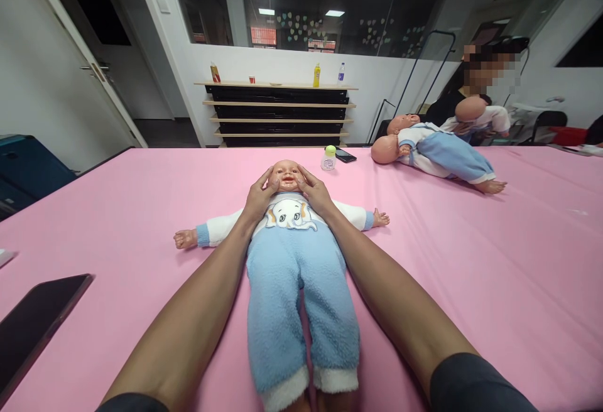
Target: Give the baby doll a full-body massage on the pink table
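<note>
A baby doll (301,261) lies on its back on the pink-covered table, arms spread wide and feet toward me. It wears a white top with an elephant face and fluffy light-blue trousers. My left hand (260,196) rests along one side of the doll's head (286,175), its fingers stretched up past the temple and its thumb at the cheek. On the opposite side, my right hand (316,193) touches the head in the same way. Eyes, nose and mouth of the doll show between the two hands.
Beyond the doll stand a small bottle with a green cap (329,158) and a black phone (345,156). Two more dolls (438,148) lie at the right; behind them a person (455,101) handles another doll (485,115). A large phone (38,318) lies at the left on the pink cover (471,242).
</note>
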`<action>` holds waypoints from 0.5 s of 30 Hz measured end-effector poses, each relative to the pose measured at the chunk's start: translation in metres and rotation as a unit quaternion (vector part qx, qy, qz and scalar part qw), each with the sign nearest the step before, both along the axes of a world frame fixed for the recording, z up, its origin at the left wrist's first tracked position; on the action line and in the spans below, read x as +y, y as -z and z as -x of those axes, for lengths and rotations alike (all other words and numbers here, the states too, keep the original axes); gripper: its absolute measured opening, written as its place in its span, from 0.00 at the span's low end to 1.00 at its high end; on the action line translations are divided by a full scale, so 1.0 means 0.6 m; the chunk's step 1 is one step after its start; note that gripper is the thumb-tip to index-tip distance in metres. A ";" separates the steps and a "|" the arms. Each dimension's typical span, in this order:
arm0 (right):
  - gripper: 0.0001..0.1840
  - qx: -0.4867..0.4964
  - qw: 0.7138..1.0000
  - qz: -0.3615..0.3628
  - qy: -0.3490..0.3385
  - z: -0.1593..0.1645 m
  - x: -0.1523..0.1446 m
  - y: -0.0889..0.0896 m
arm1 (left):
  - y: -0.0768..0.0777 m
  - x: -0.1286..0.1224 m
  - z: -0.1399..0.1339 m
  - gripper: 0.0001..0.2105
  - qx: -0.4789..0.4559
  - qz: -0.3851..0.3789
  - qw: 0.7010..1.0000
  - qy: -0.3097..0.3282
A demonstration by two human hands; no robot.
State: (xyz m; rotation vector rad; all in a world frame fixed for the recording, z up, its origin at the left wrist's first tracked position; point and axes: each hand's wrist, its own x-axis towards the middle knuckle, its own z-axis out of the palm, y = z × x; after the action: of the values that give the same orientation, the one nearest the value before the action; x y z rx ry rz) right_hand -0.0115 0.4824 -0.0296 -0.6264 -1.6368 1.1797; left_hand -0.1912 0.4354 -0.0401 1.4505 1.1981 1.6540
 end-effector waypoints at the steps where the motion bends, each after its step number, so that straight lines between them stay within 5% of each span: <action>1: 0.33 -0.001 1.000 -0.003 0.004 0.000 -0.001 -0.001 | 0.001 0.001 0.000 0.32 -0.006 0.002 1.000 -0.001; 6: 0.33 0.008 1.000 -0.009 0.021 0.002 -0.006 -0.004 | -0.005 -0.003 -0.005 0.28 -0.056 0.009 0.998 0.012; 11: 0.50 -0.021 1.000 -0.009 0.006 -0.003 -0.015 -0.003 | -0.014 -0.020 -0.007 0.42 0.001 0.032 0.999 0.015; 15: 0.50 -0.026 1.000 -0.011 0.006 -0.005 -0.008 0.000 | -0.012 -0.020 -0.007 0.42 0.008 0.024 1.000 0.017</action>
State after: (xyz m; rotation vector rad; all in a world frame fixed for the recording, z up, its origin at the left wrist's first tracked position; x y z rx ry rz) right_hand -0.0085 0.4773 -0.0296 -0.6577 -1.6848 1.1435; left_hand -0.1873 0.4233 -0.0328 1.4483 1.2066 1.5823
